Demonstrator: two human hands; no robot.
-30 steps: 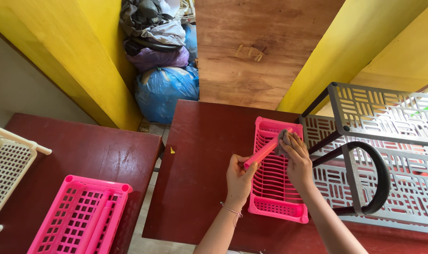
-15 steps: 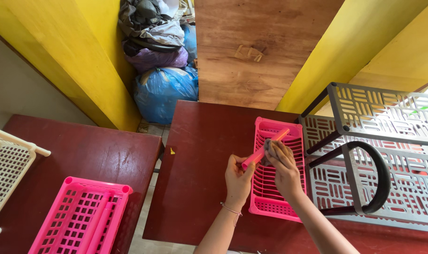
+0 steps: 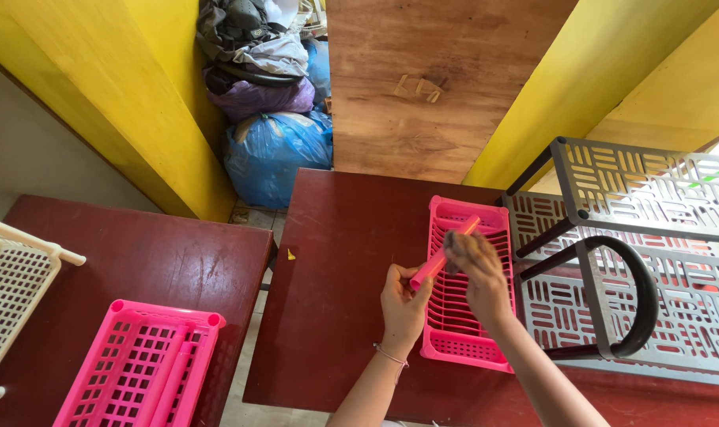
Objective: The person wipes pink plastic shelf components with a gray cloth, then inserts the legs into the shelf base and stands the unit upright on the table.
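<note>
While a dark red table [image 3: 335, 261] carries a pink slatted tray [image 3: 466, 292], the left hand [image 3: 403, 304] clenches a pink tube's [image 3: 442, 253] lower end, angling it above the tray so the right hand [image 3: 478, 273], grasping a grey cloth [image 3: 456, 241], can rub it.

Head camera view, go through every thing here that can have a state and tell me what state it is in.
Pink plastic tube: tilted, lifted above the tray, left hand gripping its lower end.
Grey cloth: bunched in right hand, against the tube.
Pink slotted plastic tray: flat on the dark red table.
Pink plastic basket: lying on the left table, tubes inside.
Blue plastic bag: full, on floor.
</note>
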